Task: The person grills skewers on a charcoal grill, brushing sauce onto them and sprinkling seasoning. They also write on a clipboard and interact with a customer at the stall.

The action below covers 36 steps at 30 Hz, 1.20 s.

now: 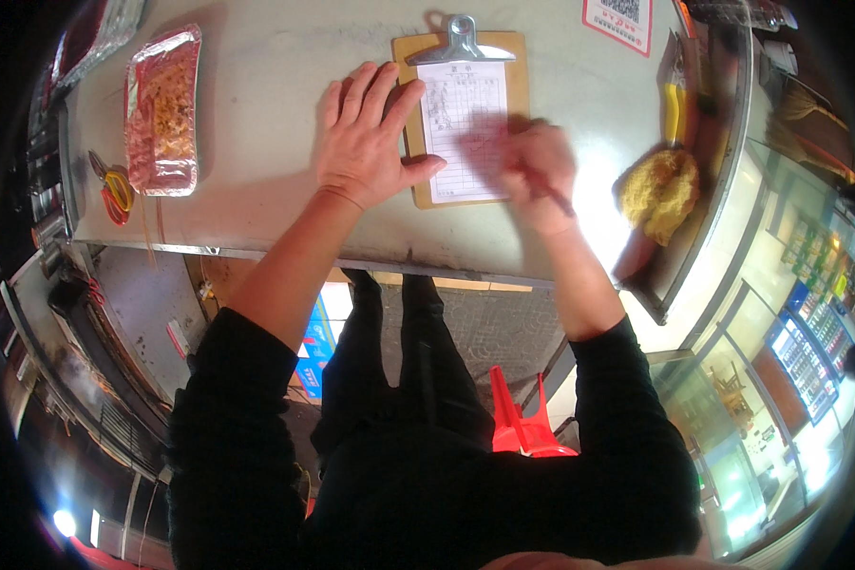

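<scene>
A wooden clipboard (pixel 518 85) with a large metal clip (pixel 462 44) lies flat on the pale tabletop before me. Under its clip is a sheet of paper (pixel 463 174), a ruled form with some handwriting in its upper rows. My left hand (pixel 367 135) rests palm down with fingers spread beside the board, its thumb and index fingertip over the left edge of the sheet. Over the sheet's right side, my right hand (pixel 541 164) is blurred and grips a dark reddish pen (pixel 558 199); the writing tip is too blurred to make out.
To the left are a foil tray of food (pixel 174 107) and scissors (pixel 116 192) with red and yellow handles. A yellow cloth (pixel 659 192), a yellow-handled tool (pixel 675 110) and a printed-code card (pixel 621 23) lie right. Below the table's front edge stands a red plastic stool (pixel 524 427).
</scene>
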Each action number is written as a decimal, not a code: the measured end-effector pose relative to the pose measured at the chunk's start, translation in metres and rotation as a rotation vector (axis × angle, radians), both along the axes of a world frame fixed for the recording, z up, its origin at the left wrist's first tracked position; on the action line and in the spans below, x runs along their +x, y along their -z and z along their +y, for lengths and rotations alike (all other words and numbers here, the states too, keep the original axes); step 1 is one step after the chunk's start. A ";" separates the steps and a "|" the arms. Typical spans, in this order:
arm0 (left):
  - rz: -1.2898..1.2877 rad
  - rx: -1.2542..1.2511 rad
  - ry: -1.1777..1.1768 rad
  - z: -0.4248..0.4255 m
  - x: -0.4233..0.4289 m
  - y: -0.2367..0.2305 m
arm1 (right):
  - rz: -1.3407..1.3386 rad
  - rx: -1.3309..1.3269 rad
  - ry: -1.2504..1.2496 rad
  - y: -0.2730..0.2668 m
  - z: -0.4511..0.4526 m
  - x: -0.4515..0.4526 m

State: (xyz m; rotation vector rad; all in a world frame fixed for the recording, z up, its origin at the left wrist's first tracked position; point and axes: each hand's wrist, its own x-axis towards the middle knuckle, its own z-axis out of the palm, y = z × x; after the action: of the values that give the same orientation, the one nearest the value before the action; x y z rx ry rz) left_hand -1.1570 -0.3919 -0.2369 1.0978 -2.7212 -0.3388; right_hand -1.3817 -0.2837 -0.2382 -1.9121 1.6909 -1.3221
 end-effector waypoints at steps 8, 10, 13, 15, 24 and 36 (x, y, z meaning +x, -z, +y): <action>0.014 -0.016 0.003 -0.001 0.000 -0.001 | 0.296 0.338 -0.193 -0.026 0.021 -0.006; 0.009 -0.025 -0.001 -0.001 0.000 -0.001 | 0.319 0.387 -0.117 -0.028 0.026 -0.001; 0.003 -0.039 -0.001 0.000 0.000 -0.001 | 0.340 0.418 -0.104 -0.026 0.024 -0.001; -0.018 -0.043 0.001 0.000 0.000 0.000 | 0.359 0.415 -0.124 -0.030 0.020 -0.003; 0.009 -0.057 0.018 0.000 -0.003 0.001 | -1.654 0.357 -1.091 -0.206 0.043 0.071; -0.029 -0.051 -0.013 0.002 -0.003 -0.005 | 0.366 0.545 -0.049 -0.078 -0.007 0.006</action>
State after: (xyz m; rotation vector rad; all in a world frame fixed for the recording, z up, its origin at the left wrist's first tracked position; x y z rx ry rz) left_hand -1.1605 -0.3903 -0.2322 1.1151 -2.7306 -0.2523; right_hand -1.3758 -0.2912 -0.1605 -1.9037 1.8972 -0.4271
